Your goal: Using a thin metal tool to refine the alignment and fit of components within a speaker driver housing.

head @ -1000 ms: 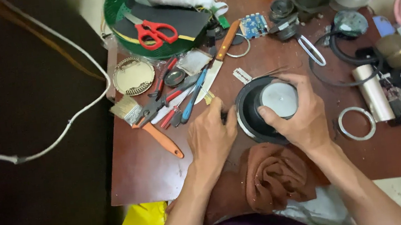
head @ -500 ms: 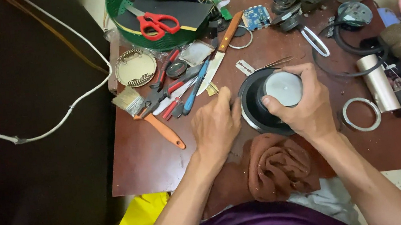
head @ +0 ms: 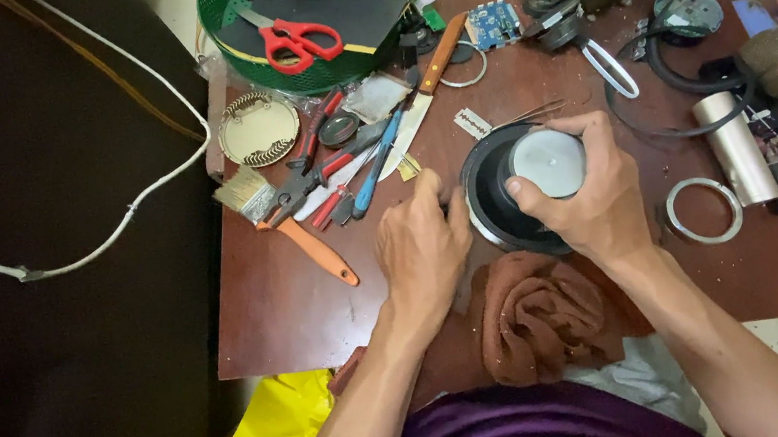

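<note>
A black round speaker (head: 496,195) lies face down on the brown table (head: 282,309), its silver magnet (head: 548,161) pointing up. My right hand (head: 591,195) is wrapped around the magnet and the speaker's right side, gripping it. My left hand (head: 422,249) rests flat on the table just left of the speaker, its fingertips touching the black rim. A crumpled brown cloth (head: 537,314) lies at the table's near edge, between my forearms.
Left of my hands lie pliers (head: 307,184), screwdrivers, a knife (head: 424,97) and an orange-handled brush (head: 287,225). A green basket (head: 308,23) with red scissors (head: 295,39) stands at the back. Speaker parts, a metal ring (head: 703,210) and a silver cylinder (head: 734,145) are at right.
The view has shifted slightly. My left hand has slid a little closer to the speaker's rim; my right hand stays on the magnet.
</note>
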